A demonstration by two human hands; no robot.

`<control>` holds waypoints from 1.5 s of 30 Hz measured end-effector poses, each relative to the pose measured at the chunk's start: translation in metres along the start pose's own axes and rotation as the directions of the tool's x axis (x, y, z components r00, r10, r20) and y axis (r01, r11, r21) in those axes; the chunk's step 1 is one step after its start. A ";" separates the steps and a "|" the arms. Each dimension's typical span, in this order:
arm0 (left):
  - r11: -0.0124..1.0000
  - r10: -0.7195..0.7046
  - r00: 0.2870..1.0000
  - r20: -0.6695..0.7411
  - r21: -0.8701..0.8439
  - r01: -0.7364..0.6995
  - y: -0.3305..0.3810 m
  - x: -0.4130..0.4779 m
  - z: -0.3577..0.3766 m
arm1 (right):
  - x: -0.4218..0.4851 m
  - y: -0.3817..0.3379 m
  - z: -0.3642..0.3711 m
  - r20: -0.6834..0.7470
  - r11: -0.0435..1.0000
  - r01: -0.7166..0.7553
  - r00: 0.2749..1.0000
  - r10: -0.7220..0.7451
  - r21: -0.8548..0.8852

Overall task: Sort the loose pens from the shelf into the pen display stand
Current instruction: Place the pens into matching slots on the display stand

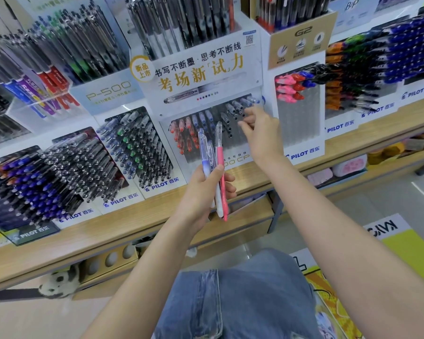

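My left hand point(203, 192) grips a small bunch of loose pens point(218, 152) upright in front of the shelf: a pink one, a blue-grip one and a clear-capped white one. My right hand point(260, 133) reaches into the right side of the white pen display stand point(201, 69), fingers pinched at the clear caps of the pens point(240, 105) in its slots. Whether those fingers hold a pen I cannot make out. Red-capped and blue-capped pens point(186, 133) fill the stand's left slots.
Other pen stands crowd the wooden shelf point(108, 228): a G2 stand point(299, 40) with pink and red pens to the right, black and green pens point(132, 148) to the left. Lower shelves hold plush toys. My denim-clad legs are below.
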State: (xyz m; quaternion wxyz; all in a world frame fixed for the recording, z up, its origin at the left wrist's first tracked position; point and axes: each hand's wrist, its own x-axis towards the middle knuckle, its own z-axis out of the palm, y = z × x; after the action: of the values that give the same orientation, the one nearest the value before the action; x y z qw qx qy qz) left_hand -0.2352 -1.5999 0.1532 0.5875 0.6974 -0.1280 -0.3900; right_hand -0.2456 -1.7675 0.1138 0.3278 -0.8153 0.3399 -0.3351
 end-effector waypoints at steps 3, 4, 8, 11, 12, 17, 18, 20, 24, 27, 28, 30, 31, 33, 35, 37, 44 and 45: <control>1.000 0.001 1.000 0.013 -0.011 -0.001 -0.001 -0.002 -0.001 | -0.013 -0.003 -0.008 -0.036 0.998 -0.027 0.999 0.029 0.052; 1.000 -0.002 1.000 0.017 -0.009 0.002 -0.001 -0.003 -0.001 | -0.019 -0.006 -0.012 -0.029 0.995 -0.035 0.999 0.038 0.095; 1.000 -0.002 0.999 0.032 -0.012 0.002 -0.003 -0.005 0.000 | -0.047 -0.028 -0.023 0.251 0.979 -0.140 0.963 0.101 0.145; 1.000 -0.002 0.999 0.035 -0.021 0.003 -0.002 -0.007 0.002 | -0.059 -0.039 -0.028 0.473 0.966 -0.228 0.869 0.147 0.119; 0.999 -0.004 0.999 0.040 -0.032 0.006 -0.002 -0.008 0.002 | -0.061 -0.041 -0.030 0.495 0.955 -0.259 0.855 0.158 0.142; 0.997 -0.018 0.997 0.069 -0.078 0.023 -0.001 -0.015 0.002 | -0.068 -0.048 -0.034 0.436 0.937 -0.278 0.885 0.165 0.209; 0.996 -0.012 0.997 0.070 -0.085 0.018 -0.001 -0.016 0.001 | -0.070 -0.049 -0.034 0.412 0.924 -0.300 0.892 0.185 0.236; 0.997 -0.005 0.997 0.071 -0.078 0.010 -0.001 -0.018 -0.002 | -0.072 -0.052 -0.037 0.372 0.867 -0.365 0.899 0.232 0.339; 0.997 -0.043 0.999 0.017 -0.061 0.044 -0.002 -0.021 -0.004 | -0.076 -0.051 -0.049 0.307 0.898 -0.295 0.932 0.194 0.328; 0.994 -0.053 0.999 -0.007 -0.095 0.052 0.001 -0.022 -0.002 | -0.084 -0.050 -0.056 0.426 0.985 -0.138 0.901 0.081 0.104; 0.991 -0.054 0.999 0.004 -0.121 0.054 0.001 -0.022 0.000 | -0.087 -0.048 -0.057 0.490 0.990 -0.121 0.869 0.070 0.072; 0.981 -0.051 0.998 0.035 -0.186 0.056 0.004 -0.021 0.004 | -0.094 -0.044 -0.060 0.570 0.988 -0.138 0.819 0.073 0.071; 0.974 -0.054 0.998 0.043 -0.217 0.062 0.006 -0.020 0.007 | -0.097 -0.042 -0.063 0.579 0.982 -0.164 0.811 0.081 0.092; 0.965 -0.077 0.996 0.045 -0.247 0.085 0.009 -0.018 0.014 | -0.099 -0.039 -0.071 0.569 0.963 -0.217 0.817 0.091 0.157; 0.969 -0.089 0.995 0.046 -0.227 0.097 0.013 -0.018 0.022 | -0.098 -0.035 -0.081 0.559 0.944 -0.254 0.824 0.097 0.210; 0.976 -0.087 0.996 0.036 -0.196 0.092 0.017 -0.017 0.030 | -0.096 -0.028 -0.091 0.574 0.938 -0.276 0.812 0.110 0.211; 0.984 -0.099 0.995 0.006 -0.146 0.099 0.027 -0.006 0.058 | -0.093 0.012 -0.130 0.402 0.863 -0.388 0.882 0.246 0.322; 0.985 -0.098 0.995 0.010 -0.140 0.098 0.027 -0.004 0.062 | -0.093 0.016 -0.134 0.387 0.856 -0.383 0.890 0.241 0.347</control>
State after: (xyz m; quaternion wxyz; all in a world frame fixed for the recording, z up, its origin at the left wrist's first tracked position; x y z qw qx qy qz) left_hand -0.2737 -1.6495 0.1793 0.6148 0.6592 -0.0668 -0.4277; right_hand -0.4045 -1.7449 0.1467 0.5955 -0.7043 0.3309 -0.1999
